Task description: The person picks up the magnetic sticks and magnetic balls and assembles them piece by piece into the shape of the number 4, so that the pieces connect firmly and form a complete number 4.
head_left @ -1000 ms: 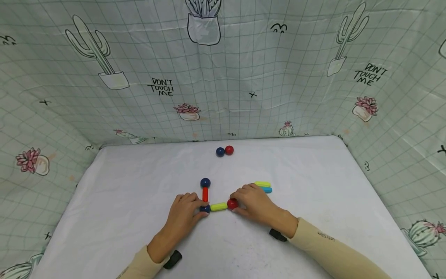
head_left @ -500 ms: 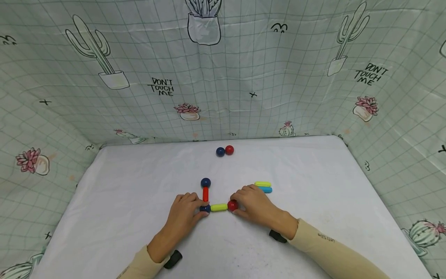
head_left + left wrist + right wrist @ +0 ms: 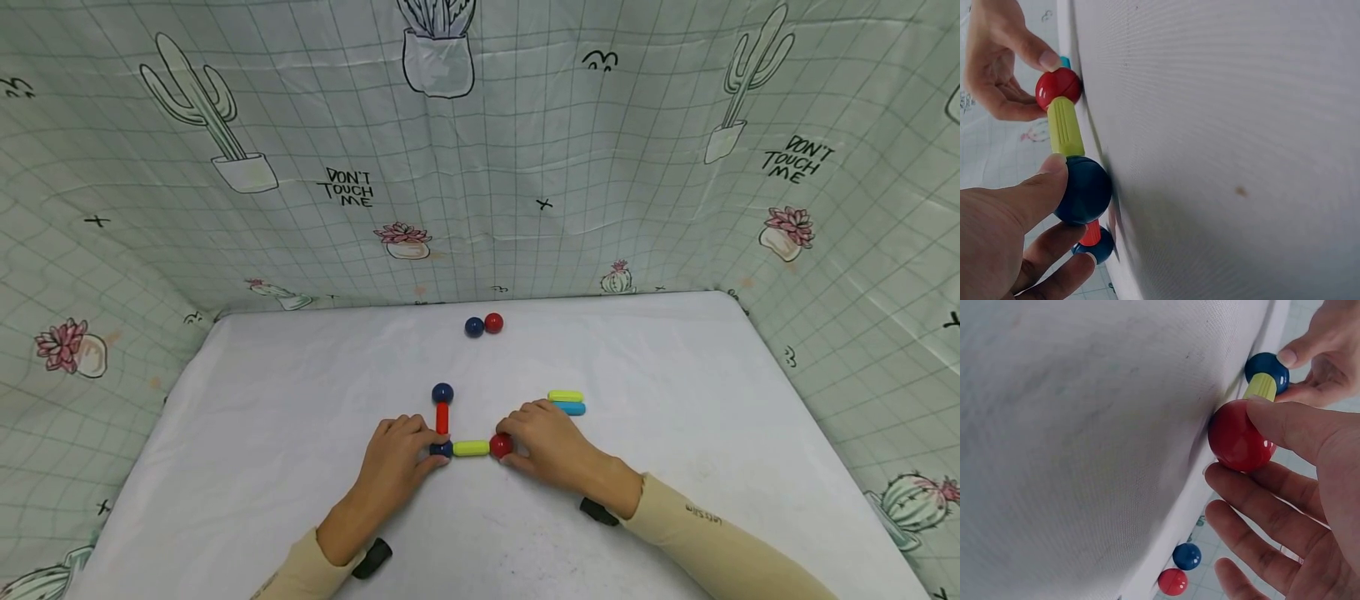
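My left hand [image 3: 397,458] pinches a dark blue ball [image 3: 1085,190] between thumb and fingers. A yellow-green rod [image 3: 471,448] runs from that ball to a red ball [image 3: 1241,436], which my right hand [image 3: 551,442] holds with thumb and fingertips. From the held blue ball a red rod [image 3: 442,418] points away to another dark blue ball [image 3: 442,393] at its far end. Together the pieces form an L lying on the white table.
Past my right fingers lie a loose yellow-green rod [image 3: 566,396] and a blue rod [image 3: 572,408], side by side. Toward the back edge of the white table [image 3: 315,358] sit a loose dark blue ball [image 3: 474,327] and a red ball [image 3: 493,322]. A patterned cloth [image 3: 480,167] hangs behind.
The red ball and the right end of the yellow-green rod have shifted slightly toward me, along with my right hand. My left hand stays in place on the blue ball.
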{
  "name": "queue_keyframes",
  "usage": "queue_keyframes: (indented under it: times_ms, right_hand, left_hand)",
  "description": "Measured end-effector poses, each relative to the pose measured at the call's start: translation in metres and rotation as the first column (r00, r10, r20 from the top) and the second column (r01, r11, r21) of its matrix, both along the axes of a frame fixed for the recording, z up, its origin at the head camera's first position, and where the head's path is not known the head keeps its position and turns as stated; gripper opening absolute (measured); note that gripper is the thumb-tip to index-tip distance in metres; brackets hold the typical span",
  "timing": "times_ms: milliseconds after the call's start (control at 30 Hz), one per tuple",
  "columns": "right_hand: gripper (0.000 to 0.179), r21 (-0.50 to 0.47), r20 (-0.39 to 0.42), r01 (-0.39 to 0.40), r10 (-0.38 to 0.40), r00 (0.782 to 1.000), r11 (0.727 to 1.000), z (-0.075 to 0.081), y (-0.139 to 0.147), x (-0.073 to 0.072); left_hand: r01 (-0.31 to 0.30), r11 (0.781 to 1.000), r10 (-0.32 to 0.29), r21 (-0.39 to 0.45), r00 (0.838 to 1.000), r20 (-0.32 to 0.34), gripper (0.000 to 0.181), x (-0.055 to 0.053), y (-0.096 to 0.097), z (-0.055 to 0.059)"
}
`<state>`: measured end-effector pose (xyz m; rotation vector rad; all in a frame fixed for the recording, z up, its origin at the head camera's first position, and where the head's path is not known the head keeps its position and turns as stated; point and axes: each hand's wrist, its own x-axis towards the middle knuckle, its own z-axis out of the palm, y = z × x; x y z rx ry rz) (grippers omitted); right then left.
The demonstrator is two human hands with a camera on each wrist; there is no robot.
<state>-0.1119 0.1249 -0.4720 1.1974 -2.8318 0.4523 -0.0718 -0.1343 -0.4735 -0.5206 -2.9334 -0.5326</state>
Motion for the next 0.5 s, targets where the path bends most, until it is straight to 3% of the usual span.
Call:
queue_keyframes:
  times_ms: [500]
  right_hand:
    - [0.033,0.004,-0.01,0.004,-0.004,1.0,1.0,-0.0005,0.0004,0.0005]
  left_hand:
    - [0.007,1.0,-0.007,0.018,1.0,-0.013,0.029,-0.0002,-0.0008,-0.0009]
